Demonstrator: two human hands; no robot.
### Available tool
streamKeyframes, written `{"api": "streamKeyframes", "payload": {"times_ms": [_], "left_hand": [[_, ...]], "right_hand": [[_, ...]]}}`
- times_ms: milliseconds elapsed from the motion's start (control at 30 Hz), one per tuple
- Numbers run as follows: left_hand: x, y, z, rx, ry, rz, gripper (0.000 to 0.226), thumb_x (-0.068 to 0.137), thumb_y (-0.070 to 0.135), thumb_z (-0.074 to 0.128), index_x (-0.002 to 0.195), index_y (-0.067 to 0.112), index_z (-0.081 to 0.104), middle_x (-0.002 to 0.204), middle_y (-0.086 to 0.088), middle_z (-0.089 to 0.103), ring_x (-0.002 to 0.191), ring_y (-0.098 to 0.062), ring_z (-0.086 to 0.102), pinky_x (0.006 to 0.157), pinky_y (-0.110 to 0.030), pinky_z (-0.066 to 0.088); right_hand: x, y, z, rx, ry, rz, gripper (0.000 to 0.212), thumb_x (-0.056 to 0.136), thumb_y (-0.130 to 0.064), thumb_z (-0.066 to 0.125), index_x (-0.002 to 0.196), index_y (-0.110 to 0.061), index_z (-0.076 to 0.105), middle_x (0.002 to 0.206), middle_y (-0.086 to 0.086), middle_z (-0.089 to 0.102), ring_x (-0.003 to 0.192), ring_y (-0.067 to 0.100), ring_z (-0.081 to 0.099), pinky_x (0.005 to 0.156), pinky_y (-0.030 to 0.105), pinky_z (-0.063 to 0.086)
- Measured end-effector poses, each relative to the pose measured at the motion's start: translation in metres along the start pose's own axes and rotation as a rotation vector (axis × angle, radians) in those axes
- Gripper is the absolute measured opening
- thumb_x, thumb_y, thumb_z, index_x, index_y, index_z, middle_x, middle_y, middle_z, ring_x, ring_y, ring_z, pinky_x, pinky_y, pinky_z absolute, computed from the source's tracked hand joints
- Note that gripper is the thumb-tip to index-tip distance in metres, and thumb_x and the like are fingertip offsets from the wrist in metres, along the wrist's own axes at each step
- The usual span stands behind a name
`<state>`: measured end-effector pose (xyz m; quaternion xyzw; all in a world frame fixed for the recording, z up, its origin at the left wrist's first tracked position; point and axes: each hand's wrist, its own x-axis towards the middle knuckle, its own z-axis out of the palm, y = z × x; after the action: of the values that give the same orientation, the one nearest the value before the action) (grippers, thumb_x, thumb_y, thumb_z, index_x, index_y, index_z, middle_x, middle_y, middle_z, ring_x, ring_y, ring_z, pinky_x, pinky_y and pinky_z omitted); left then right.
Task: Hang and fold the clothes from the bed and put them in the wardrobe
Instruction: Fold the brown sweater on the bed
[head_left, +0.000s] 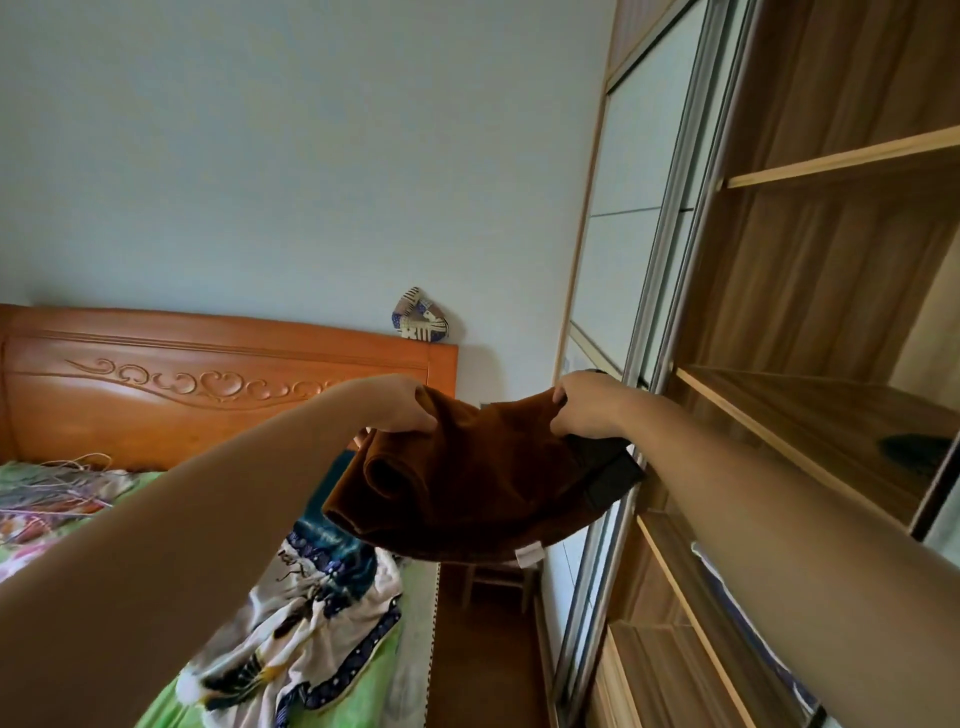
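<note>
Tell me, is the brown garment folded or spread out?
Folded: the brown garment hangs doubled over between left hand and right hand.

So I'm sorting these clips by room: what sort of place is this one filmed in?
Most likely a home bedroom: a bed with a carved wooden headboard, an open wardrobe with wooden shelves beside it, and clothes lying on the bed.

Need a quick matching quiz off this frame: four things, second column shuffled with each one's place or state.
1. brown garment
2. patterned cloth
3. headboard
4. shelf

A. orange, carved scrolls
B. crumpled on the bed
C. inside the wardrobe, on the right
D. gripped by left hand and right hand

Pairs: 1-D, 2-B, 3-A, 4-C
</note>
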<state>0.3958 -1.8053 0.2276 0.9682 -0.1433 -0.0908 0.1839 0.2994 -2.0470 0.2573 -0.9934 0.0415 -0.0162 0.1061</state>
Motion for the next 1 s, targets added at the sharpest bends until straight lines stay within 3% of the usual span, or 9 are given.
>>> {"api": "streamKeyframes", "payload": {"times_ms": [233, 433, 533, 633, 733, 800, 900, 1000], "left_hand": [[0.096, 0.051, -0.013, -0.015, -0.002, 0.061, 0.048, 0.081, 0.044, 0.067, 0.124, 0.027, 0.056, 0.108, -0.003, 0.063, 0.092, -0.027, 0.066, 0.081, -0.046, 0.060], [0.173, 0.106, -0.016, -0.099, -0.041, 0.137, 0.043, 0.085, 0.042, 0.067, 0.124, 0.033, 0.050, 0.102, -0.001, 0.057, 0.087, -0.027, 0.065, 0.062, -0.039, 0.061], [0.227, 0.152, -0.022, -0.099, -0.045, 0.262, 0.034, 0.086, 0.040, 0.067, 0.117, 0.034, 0.053, 0.101, 0.000, 0.060, 0.087, -0.024, 0.064, 0.067, -0.039, 0.060], [0.277, 0.205, -0.028, -0.115, -0.079, 0.391, 0.028, 0.084, 0.039, 0.068, 0.110, 0.037, 0.057, 0.107, 0.000, 0.064, 0.089, -0.022, 0.066, 0.068, -0.037, 0.060], [0.320, 0.262, -0.029, -0.133, -0.142, 0.520, 0.038, 0.083, 0.039, 0.069, 0.119, 0.033, 0.058, 0.109, -0.003, 0.066, 0.093, -0.027, 0.069, 0.076, -0.046, 0.062], [0.343, 0.301, -0.022, -0.140, -0.177, 0.608, 0.040, 0.083, 0.038, 0.070, 0.122, 0.031, 0.059, 0.110, -0.005, 0.066, 0.093, -0.028, 0.070, 0.077, -0.048, 0.062], [0.366, 0.356, -0.006, -0.124, -0.235, 0.743, 0.040, 0.084, 0.033, 0.072, 0.122, 0.030, 0.058, 0.115, -0.007, 0.066, 0.095, -0.028, 0.070, 0.080, -0.050, 0.061], [0.375, 0.403, 0.007, -0.041, -0.297, 0.863, 0.040, 0.086, 0.031, 0.071, 0.123, 0.026, 0.057, 0.110, -0.008, 0.066, 0.092, -0.029, 0.071, 0.077, -0.052, 0.061]], "right_hand": [[0.076, 0.061, -0.022, -0.010, 0.017, 0.063, 0.045, 0.087, -0.028, 0.069, 0.126, -0.009, 0.059, 0.122, 0.012, 0.061, 0.108, 0.028, 0.061, 0.096, 0.043, 0.054], [0.125, 0.115, -0.050, -0.049, 0.086, 0.191, 0.041, 0.080, -0.025, 0.070, 0.118, -0.011, 0.063, 0.116, 0.010, 0.062, 0.101, 0.027, 0.062, 0.085, 0.037, 0.056], [0.149, 0.155, -0.070, -0.060, 0.124, 0.292, 0.034, 0.080, -0.023, 0.071, 0.110, -0.009, 0.065, 0.111, 0.011, 0.064, 0.094, 0.026, 0.063, 0.077, 0.035, 0.055], [0.163, 0.198, -0.095, -0.053, 0.176, 0.417, 0.037, 0.081, -0.023, 0.070, 0.113, -0.009, 0.063, 0.114, 0.010, 0.062, 0.103, 0.028, 0.063, 0.088, 0.040, 0.056], [0.168, 0.237, -0.117, -0.062, 0.192, 0.548, 0.018, 0.082, -0.021, 0.069, 0.080, -0.011, 0.055, 0.091, 0.009, 0.054, 0.082, 0.027, 0.058, 0.066, 0.032, 0.045], [0.165, 0.261, -0.129, -0.055, 0.220, 0.651, 0.031, 0.084, -0.019, 0.068, 0.067, -0.014, 0.043, 0.076, 0.005, 0.044, 0.070, 0.024, 0.048, 0.058, 0.031, 0.036], [0.149, 0.295, -0.137, -0.062, 0.272, 0.796, 0.033, 0.083, -0.019, 0.067, 0.065, -0.017, 0.040, 0.073, 0.004, 0.040, 0.070, 0.024, 0.046, 0.055, 0.030, 0.033], [0.131, 0.319, -0.136, -0.068, 0.296, 0.921, 0.025, 0.084, -0.020, 0.068, 0.069, -0.014, 0.048, 0.080, 0.006, 0.048, 0.077, 0.025, 0.054, 0.062, 0.030, 0.041]]}}
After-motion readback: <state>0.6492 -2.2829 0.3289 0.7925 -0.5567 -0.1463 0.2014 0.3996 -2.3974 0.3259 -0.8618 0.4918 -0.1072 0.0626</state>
